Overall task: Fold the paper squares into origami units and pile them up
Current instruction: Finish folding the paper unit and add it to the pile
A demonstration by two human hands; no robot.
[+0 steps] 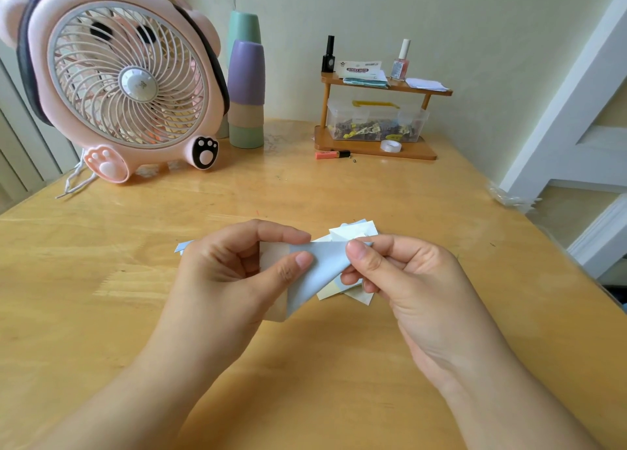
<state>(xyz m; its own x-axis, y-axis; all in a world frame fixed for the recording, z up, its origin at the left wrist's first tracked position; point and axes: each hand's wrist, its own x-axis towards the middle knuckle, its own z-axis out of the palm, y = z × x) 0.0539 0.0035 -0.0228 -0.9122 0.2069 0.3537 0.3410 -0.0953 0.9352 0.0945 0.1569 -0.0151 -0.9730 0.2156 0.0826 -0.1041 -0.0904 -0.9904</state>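
A pale blue paper square point(324, 268), partly folded, hangs above the wooden table point(441, 212) between both hands. My left hand point(234, 273) pinches its left part between thumb and forefinger. My right hand point(400, 273) pinches its upper right corner. Under and behind the held paper lies a small heap of loose paper squares point(356, 232), white, pale yellow and pale blue, partly hidden by my right hand. A pale blue paper tip point(183, 246) sticks out to the left of my left hand.
A pink animal-shaped fan point(125, 76) stands at the back left, with stacked cups point(246, 90) beside it. A small wooden shelf point(383, 110) at the back holds nail polish bottles, sticky notes and a clear box of clips. An orange marker point(330, 154) lies in front of the shelf.
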